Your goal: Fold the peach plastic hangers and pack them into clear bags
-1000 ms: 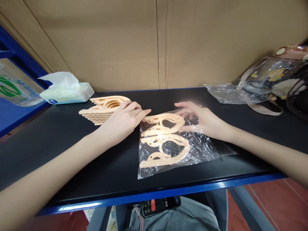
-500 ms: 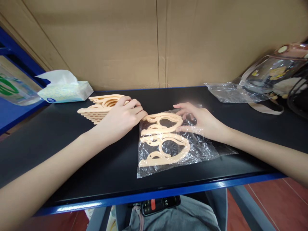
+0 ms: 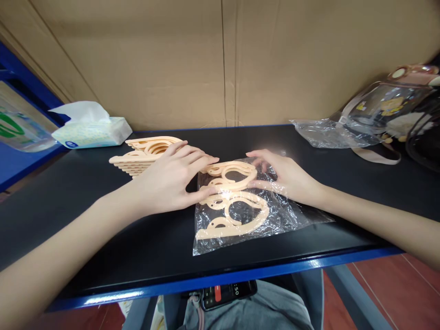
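A clear plastic bag (image 3: pixel 292 217) lies flat on the table with two beige folding hangers in it, an upper hanger (image 3: pixel 237 185) and a lower hanger (image 3: pixel 247 228). My left hand (image 3: pixel 175 178) spans the left end of the upper hanger, thumb below and fingers above, gripping it at the bag's left edge. From the right, my right hand (image 3: pixel 283 176) grips the curved end of the same hanger through the film, its thumb against the lower side. A stack of beige folding hangers (image 3: pixel 132 159) stands behind my left hand, which partly hides it.
A tissue pack (image 3: pixel 99 133) stands at the back left of the black table (image 3: pixel 144 252). At the back right lie another plastic bag (image 3: pixel 319 133) and a clear bottle with a strap (image 3: pixel 385 107). A phone (image 3: pixel 228 293) rests on the lap below the blue table edge.
My left hand has moved right and toward me from beside the stack, and its thumb now spreads down onto the upper hanger. My right hand has hardly moved.
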`<state>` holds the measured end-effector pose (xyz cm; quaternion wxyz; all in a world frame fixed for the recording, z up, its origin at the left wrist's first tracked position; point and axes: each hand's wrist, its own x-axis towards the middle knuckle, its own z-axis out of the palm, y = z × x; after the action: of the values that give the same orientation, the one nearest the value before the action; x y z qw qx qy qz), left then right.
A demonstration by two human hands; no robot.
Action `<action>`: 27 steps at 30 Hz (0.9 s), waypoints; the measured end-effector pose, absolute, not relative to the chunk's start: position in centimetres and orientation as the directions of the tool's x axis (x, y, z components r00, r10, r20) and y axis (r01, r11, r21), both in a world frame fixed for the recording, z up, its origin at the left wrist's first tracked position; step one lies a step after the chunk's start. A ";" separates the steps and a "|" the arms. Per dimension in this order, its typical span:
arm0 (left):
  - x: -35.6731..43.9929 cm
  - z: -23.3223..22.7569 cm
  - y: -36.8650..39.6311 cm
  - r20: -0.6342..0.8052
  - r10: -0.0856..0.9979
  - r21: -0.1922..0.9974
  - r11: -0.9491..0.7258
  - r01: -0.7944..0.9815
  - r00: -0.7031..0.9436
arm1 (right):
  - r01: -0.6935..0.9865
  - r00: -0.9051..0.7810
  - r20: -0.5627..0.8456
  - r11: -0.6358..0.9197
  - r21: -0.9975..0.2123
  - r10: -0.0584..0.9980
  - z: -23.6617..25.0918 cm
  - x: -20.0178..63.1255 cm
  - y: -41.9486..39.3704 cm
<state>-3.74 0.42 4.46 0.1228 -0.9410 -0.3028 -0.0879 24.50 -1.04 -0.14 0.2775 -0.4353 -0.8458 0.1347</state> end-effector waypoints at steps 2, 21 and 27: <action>-3.9 4.5 0.3 0.213 0.570 -0.191 -0.773 0.606 0.794 | 0.668 -0.475 0.343 0.586 -0.460 0.811 -0.2 24.5 -1.0; -4.3 4.3 0.5 0.166 0.517 -0.255 -0.800 0.543 0.839 | 0.725 -0.492 0.354 0.599 -0.340 0.795 -0.1 24.7 -1.4; -4.1 3.9 0.5 0.187 0.517 -0.235 -0.802 0.549 0.835 | 0.723 -0.509 0.345 0.609 -0.327 0.789 -0.1 24.6 -1.1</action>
<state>-4.08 0.53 3.93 0.1411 -0.9475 -0.2814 -0.0570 24.58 -1.12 -0.09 0.2346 -0.4365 -0.8657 0.0704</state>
